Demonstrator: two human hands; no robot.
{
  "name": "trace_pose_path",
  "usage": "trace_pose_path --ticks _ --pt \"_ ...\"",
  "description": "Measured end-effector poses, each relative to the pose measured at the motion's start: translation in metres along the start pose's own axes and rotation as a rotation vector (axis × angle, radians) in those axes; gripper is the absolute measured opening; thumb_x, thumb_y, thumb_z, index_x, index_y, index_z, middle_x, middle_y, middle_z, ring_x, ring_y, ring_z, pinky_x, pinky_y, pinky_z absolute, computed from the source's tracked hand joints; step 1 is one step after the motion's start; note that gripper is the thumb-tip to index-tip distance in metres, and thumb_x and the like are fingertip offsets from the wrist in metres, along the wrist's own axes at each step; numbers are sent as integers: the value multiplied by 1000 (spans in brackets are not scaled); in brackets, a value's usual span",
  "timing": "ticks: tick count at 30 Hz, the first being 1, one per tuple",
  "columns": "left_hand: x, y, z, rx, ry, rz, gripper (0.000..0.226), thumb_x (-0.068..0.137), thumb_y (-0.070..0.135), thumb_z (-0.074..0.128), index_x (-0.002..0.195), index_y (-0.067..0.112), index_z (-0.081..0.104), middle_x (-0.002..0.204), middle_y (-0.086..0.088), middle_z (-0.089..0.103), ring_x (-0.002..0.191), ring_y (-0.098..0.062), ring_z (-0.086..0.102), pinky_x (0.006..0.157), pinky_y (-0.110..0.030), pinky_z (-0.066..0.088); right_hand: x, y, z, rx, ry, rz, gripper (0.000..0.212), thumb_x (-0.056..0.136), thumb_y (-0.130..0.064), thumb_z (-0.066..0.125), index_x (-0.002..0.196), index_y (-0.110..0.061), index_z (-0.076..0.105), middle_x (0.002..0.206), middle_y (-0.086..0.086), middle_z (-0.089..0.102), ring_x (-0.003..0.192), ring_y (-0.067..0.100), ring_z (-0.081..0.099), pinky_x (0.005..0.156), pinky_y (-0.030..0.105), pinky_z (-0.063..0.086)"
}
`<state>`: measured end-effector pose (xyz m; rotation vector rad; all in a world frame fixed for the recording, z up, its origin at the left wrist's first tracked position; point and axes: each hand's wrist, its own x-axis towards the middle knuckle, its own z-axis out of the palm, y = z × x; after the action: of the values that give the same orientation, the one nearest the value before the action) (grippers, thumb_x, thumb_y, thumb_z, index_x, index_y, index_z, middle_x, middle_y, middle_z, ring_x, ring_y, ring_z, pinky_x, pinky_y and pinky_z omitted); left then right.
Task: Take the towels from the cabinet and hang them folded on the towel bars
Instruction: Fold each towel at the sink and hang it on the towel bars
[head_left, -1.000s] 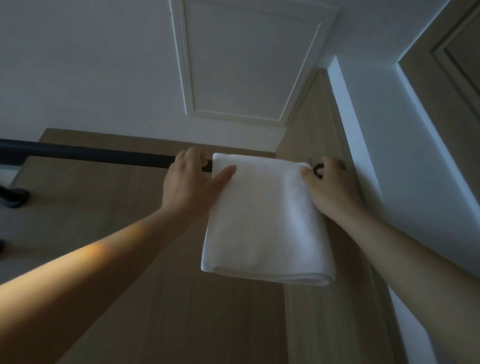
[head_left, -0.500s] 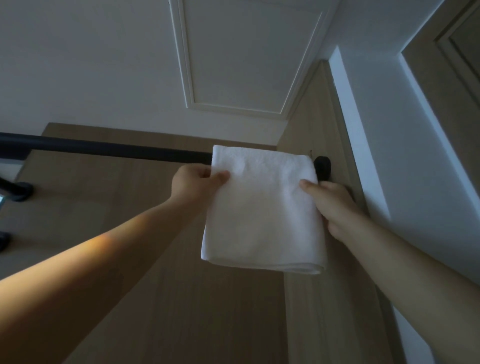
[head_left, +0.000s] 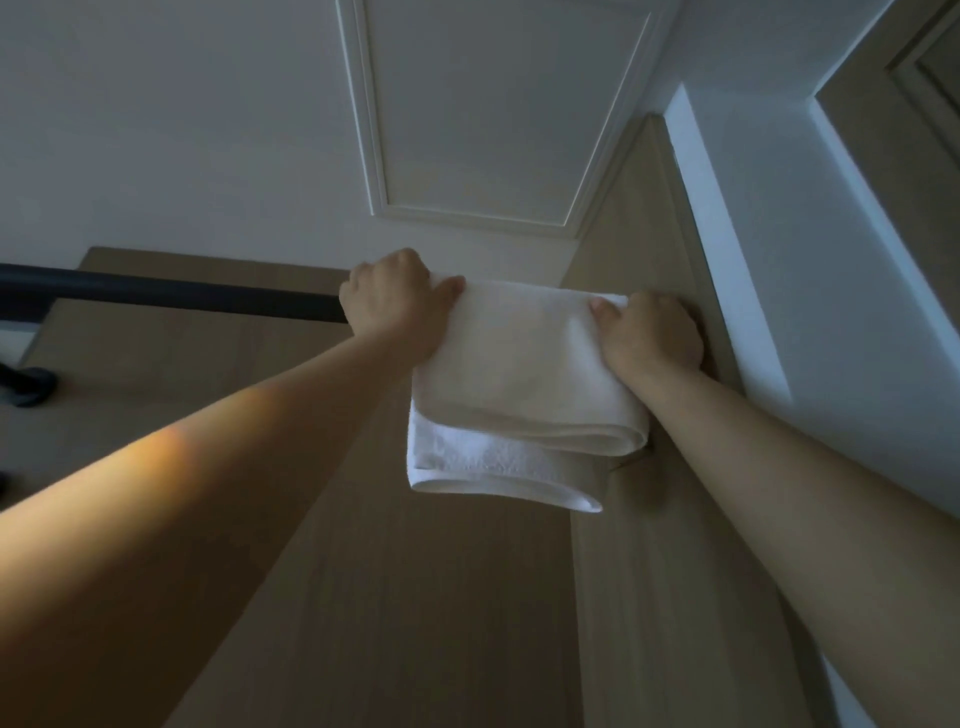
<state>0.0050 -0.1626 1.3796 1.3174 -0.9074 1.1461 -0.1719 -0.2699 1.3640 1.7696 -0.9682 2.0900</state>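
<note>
Left grip (head_left: 395, 304), right grip (head_left: 649, 335), towel (head_left: 519, 374) hiding bar (head_left: 171, 297)

A dark towel bar (head_left: 182, 296) carries a folded white towel (head_left: 519, 364) draped over its right end.

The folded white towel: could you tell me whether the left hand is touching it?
Touching. The head view shows the left hand gripping the folded white towel at its upper left corner, thumb on it.

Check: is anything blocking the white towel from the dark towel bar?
Nothing visible does. The left hand and right hand grip the towel by its top edge at the right end of the towel bar, hidden behind it there.
</note>
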Motion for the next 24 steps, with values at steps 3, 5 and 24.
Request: trace_pose_path --ticks 3,5,24 --pt "-11 -10 5 8 87 90 43 91 58 50 84 16 51 92 -4 59 99 -30 52 87 -39 36 -4 3 2 -24 20 -37 52 102 -43 42 122 2 57 124 21 61 113 38 58 79 36 43" --pt "-19 -18 9 -8 127 144 41 91 59 49 84 18 49 91 0 53 99 -27 49 88 -37 33 -8 8 3 44 9 -53 47 102 -40 42 116 1 58 118 20 62 108 36 59 73 31 34" --pt "-80 -39 -15 -529 -398 -104 48 75 65 65 92 20 69 96 4 71 74 -8 70 57 -16 52 -94 50 -23 737 -451 269 17 93 -39 62 93 -22 65 97 2 72 88 19 69 84 40 57"
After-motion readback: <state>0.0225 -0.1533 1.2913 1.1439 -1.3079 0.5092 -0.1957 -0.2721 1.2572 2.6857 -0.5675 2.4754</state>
